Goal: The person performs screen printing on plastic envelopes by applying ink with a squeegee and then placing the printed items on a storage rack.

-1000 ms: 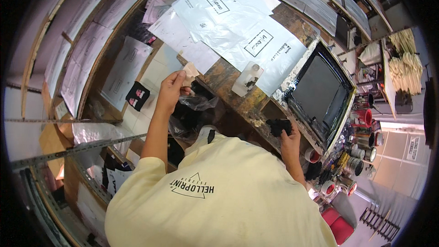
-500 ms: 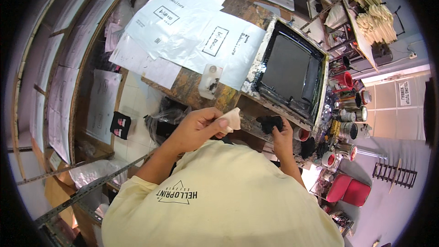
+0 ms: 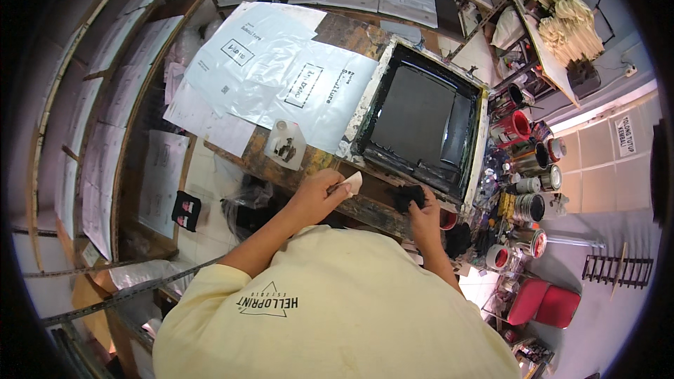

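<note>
My left hand (image 3: 317, 198) is closed on a small cream-white piece of cloth (image 3: 353, 183), pinched between thumb and fingers. A bunched black rag (image 3: 403, 198) is gripped in my right hand (image 3: 424, 219), its thumb on the near side. Both hands hover at the front edge of a paint-stained wooden bench (image 3: 261, 173), a short gap between them. Just beyond my right hand lies a black-coated screen-printing frame (image 3: 414, 116) with a dark mesh. Past my left hand, a translucent plastic piece with dark smears (image 3: 284, 146) rests on the bench.
Grey-white plastic packages (image 3: 270, 74) cover the bench's far left. Ink cans (image 3: 514, 126) crowd the right side beyond the frame. A red chair (image 3: 544, 302) stands at right. Shelves of flat packages (image 3: 112, 147) rise at left. A black printed cloth item (image 3: 185, 211) is to my left.
The view has shifted, so the bench and frame appear further left and lower. My hands have come slightly closer together, each keeping its cloth.
</note>
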Demonstrator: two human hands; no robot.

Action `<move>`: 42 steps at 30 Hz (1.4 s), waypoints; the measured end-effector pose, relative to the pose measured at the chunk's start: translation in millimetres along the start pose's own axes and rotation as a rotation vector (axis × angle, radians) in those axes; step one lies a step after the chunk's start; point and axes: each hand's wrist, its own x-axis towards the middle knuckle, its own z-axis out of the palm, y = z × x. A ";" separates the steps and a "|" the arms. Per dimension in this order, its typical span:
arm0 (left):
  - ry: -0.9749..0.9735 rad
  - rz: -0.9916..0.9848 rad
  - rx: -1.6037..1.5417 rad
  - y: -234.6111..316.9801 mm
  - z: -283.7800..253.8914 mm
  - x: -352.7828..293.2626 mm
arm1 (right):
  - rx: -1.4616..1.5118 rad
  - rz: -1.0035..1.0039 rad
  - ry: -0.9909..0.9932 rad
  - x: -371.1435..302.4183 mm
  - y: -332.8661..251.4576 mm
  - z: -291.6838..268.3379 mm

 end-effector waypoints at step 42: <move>0.701 -0.059 0.079 -153.9 -52.7 -2.8 | 0.028 -0.051 -0.461 141.2 -71.9 185.8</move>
